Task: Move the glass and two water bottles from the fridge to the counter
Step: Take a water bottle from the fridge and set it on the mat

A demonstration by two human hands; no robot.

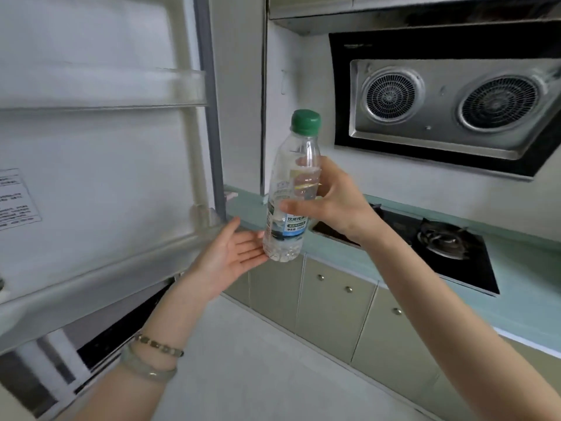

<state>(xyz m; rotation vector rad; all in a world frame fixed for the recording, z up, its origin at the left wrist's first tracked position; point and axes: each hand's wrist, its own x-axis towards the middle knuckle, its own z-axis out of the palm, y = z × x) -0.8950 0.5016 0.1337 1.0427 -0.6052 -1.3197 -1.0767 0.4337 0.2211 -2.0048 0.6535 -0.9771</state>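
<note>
— What sort of room is it?

— A narrow kitchen. A pale green counter (531, 268) runs along the wall with a black gas hob (446, 241) set in it. A range hood (455, 101) hangs above, and the open fridge door (91, 147) stands at the left.

— And the water bottle?

— The water bottle (283, 238) is in the air, upright, between the door and the counter, resting on neither. The person's right hand (337, 199) is wrapped round its middle, thumb across the label. The left hand (230, 253) is spread flat, palm up, with its fingertips at the bottle's base; whether they touch it is hard to tell.

— How will it handle?

— It appears to hold water under its green cap (305, 121), so it is probably fairly heavy for its size. The thin plastic wall likely gives under a squeeze, and if chilled it may be damp and slippery. The labelled waist is the sound place to hold, and a palm underneath would guard against a slip.

— The rest of the task?

— No other bottle or drinking vessel shows.
</note>
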